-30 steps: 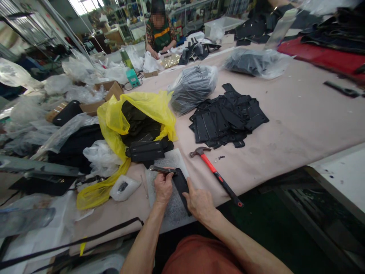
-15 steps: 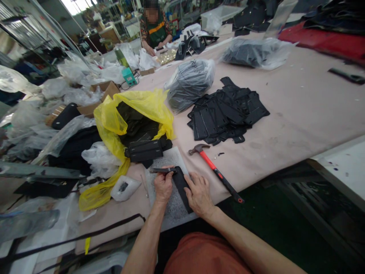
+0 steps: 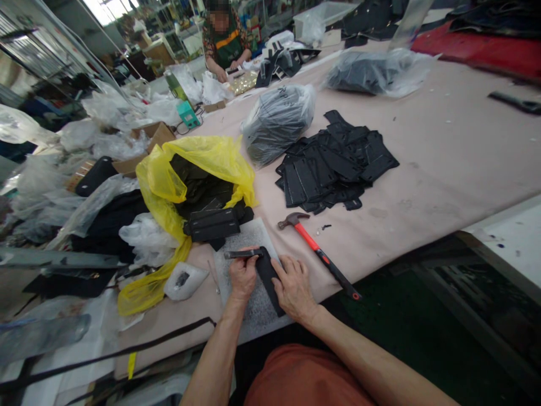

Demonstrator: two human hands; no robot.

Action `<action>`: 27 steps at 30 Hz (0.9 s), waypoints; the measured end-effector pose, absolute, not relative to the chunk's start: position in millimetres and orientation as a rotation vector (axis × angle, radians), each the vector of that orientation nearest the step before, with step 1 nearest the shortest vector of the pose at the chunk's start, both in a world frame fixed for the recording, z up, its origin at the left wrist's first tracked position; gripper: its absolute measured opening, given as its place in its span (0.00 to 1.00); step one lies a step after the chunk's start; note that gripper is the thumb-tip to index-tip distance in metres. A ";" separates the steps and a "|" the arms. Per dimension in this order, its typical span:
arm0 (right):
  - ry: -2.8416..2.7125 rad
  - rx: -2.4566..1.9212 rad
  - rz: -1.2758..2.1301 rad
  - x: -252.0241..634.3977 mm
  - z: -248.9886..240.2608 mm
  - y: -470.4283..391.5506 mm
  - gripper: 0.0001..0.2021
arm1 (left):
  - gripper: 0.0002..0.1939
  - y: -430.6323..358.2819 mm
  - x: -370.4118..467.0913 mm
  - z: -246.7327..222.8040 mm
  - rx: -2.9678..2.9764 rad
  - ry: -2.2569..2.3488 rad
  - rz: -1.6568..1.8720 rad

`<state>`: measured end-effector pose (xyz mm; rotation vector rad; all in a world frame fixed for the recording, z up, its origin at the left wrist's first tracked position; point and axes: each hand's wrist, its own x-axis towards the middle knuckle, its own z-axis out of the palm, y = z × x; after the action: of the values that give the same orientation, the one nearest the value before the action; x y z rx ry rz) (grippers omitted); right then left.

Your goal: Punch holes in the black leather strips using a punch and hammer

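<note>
Evidently the black strip [image 3: 269, 282] is flat, narrow and matte, with a rounded far end, lying slantwise on a speckled grey board [image 3: 249, 307] at the table's near edge. The left hand [image 3: 244, 276] grips a slim, dark metal tool [image 3: 242, 254] whose right end meets the strip's far end, while the right hand [image 3: 296, 286], fingers loosely spread, presses the strip's right side, left of the red-and-black hammer [image 3: 320, 254].

1 head-worn camera looks forward and down across the table [image 3: 426, 163] from close above its near edge.
</note>
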<state>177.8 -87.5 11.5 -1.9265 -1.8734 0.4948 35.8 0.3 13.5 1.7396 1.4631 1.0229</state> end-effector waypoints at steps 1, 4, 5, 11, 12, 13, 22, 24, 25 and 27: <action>-1.877 -1.927 0.493 177.8 11.6 -87.5 0.24 | 0.10 1.4 36.4 13.5 1.770 1.458 1.006; -1.888 -1.922 0.485 177.0 11.7 -87.7 0.24 | 0.09 4.3 39.5 11.6 1.860 1.415 0.954; -1.891 -1.921 0.482 176.6 11.8 -87.8 0.24 | 0.09 4.8 40.8 10.3 1.882 1.409 0.949; -1.908 -1.842 0.472 191.7 17.6 -82.4 0.20 | 0.09 4.2 45.9 2.7 1.923 1.418 0.979; -1.892 -1.842 0.447 199.7 19.4 -79.4 0.19 | 0.09 4.0 46.1 2.1 1.927 1.419 0.980; -1.868 -1.868 0.409 209.1 21.0 -75.9 0.19 | 0.09 4.0 46.1 1.7 1.934 1.419 0.980; -1.665 -2.302 0.687 281.6 20.6 -50.0 0.06 | 0.09 2.7 44.0 -3.5 2.005 1.424 0.992; -1.324 -2.165 1.176 283.0 21.6 -49.3 0.03 | 0.08 1.6 43.6 -4.1 2.011 1.433 0.998; -1.112 -2.038 1.440 282.2 22.5 -49.6 0.03 | 0.08 1.0 43.4 -4.3 2.012 1.438 1.005; -0.773 -1.796 1.797 278.6 26.6 -50.7 0.02 | 0.07 0.1 43.1 -4.7 2.008 1.440 1.016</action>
<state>278.6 -50.7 26.6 -1.7955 -0.7727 1.7972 43.1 0.1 -4.7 2.0077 1.4402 1.0164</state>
